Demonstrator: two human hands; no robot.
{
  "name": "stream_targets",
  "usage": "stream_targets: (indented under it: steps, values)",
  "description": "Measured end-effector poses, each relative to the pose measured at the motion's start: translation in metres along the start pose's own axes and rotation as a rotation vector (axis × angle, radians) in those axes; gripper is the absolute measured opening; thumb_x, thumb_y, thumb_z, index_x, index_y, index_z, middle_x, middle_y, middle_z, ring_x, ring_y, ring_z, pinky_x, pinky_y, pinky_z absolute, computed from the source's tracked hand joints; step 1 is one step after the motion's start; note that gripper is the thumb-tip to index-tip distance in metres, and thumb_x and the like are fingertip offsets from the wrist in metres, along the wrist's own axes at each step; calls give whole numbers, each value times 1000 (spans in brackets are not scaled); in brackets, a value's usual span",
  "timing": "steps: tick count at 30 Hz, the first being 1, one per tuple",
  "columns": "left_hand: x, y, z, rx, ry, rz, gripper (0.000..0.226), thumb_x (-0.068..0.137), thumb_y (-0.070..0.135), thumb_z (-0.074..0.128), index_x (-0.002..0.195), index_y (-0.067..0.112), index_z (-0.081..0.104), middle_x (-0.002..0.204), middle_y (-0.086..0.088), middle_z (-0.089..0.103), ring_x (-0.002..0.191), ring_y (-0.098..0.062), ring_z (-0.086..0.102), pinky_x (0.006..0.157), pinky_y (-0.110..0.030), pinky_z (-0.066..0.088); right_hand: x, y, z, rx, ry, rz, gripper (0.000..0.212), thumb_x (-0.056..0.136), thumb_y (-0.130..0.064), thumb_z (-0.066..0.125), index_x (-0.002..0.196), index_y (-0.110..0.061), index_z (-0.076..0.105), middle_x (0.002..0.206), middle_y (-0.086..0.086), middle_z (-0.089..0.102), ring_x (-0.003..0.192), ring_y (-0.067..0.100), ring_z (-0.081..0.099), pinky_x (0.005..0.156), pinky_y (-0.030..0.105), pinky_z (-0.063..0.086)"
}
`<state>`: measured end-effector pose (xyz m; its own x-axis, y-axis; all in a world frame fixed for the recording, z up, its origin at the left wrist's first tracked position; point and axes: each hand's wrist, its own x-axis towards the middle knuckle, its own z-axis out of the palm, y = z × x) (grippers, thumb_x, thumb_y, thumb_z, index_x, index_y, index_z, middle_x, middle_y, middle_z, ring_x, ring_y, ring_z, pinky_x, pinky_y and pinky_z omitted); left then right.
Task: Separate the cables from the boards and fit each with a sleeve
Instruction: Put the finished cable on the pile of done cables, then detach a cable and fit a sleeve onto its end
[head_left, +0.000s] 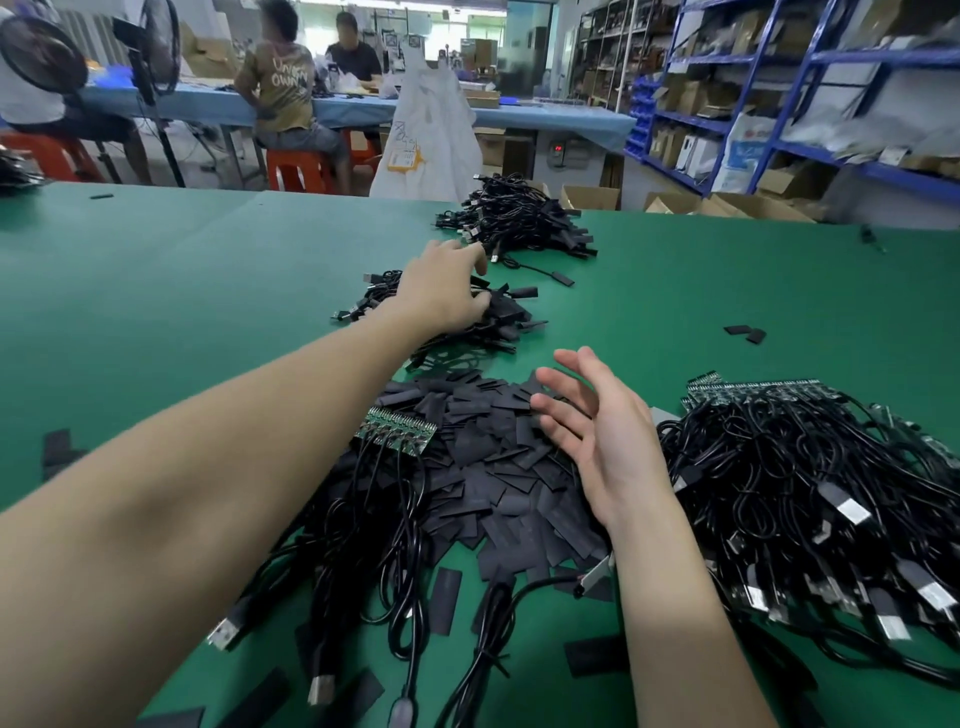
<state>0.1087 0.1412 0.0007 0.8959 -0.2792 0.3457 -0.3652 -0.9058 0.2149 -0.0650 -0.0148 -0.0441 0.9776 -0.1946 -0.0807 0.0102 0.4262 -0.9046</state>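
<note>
Black sleeved cables (467, 317) partly hidden under left hand (441, 293); grip unclear.

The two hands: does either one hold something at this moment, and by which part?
The right hand holds nothing; its fingers are spread above the sleeve pile. The left hand rests on a pile of sleeved cables; whether it grips one cannot be told.

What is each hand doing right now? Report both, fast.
Left hand: reaches out onto the middle pile of sleeved cables, fingers curled into it; whether it grips one cannot be told.
Right hand: open, fingers spread, holding nothing, above the loose sleeves.
</note>
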Motion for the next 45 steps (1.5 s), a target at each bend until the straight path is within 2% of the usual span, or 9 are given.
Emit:
stream_targets:
  steps: [4,8,12,16,21,28,33,40,45]
  values:
    - [-44,2,-14,-311,36,2,16,94,25,63,104,14,69,100,-2,71,95,-20,65,89,-33,52,-3,-1,2,-35,6,-4,21,101,-32,59,105,-16,72,90,2,79,68,11,70,58,19,54]
    - [-105,-2,-20,-397,36,21,11,96,27,62,91,22,70,83,11,68,76,-3,60,72,-20,46,-3,-1,6,-113,5,-15,18,101,-27,58,101,-18,73,83,-2,78,56,6,62,50,17,45]
    - [-146,-14,-15,-322,92,-32,29,100,35,54,75,25,60,68,12,60,72,-12,56,67,-29,43,-4,5,18,-348,-44,-72,12,97,-25,63,94,-20,74,79,-3,77,48,7,53,42,16,37]
    - [-158,-20,-5,-227,93,-5,43,103,34,50,62,27,40,59,9,47,73,-24,47,67,-36,36,-5,19,37,-787,-125,-217,10,90,-35,72,85,-28,76,73,-13,76,50,-2,59,55,12,48]
    - [-159,-24,3,-323,107,34,39,102,27,52,64,23,46,59,7,48,65,-20,46,64,-35,32,-9,34,55,-964,-145,-257,8,80,-35,79,86,-29,80,66,-18,72,65,-14,64,58,-2,39]
    - [-155,-16,0,-368,275,31,47,103,29,54,61,29,33,58,9,39,67,-18,40,64,-33,26,-12,25,53,-720,-201,-50,9,77,-27,86,79,-22,78,61,-8,70,47,2,57,46,11,39]
    - [-152,-16,1,-503,312,-16,64,105,44,45,56,2,46,51,-11,48,55,-24,44,60,-38,34,-17,25,58,-542,-226,23,8,80,-14,85,83,-15,77,62,-5,70,47,4,53,44,14,39]
    - [-154,-8,4,-645,350,-111,76,105,46,46,47,-4,42,45,-21,45,47,-35,42,54,-39,36,-17,25,57,-361,-245,126,10,78,-9,86,71,-15,82,71,4,72,54,6,55,56,16,50]
    - [-154,0,1,-643,345,-127,75,106,41,48,45,-3,41,41,-17,42,41,-30,36,55,-42,36,-16,24,54,-310,-251,156,9,77,-6,85,72,-13,82,73,4,74,56,6,57,58,14,52]
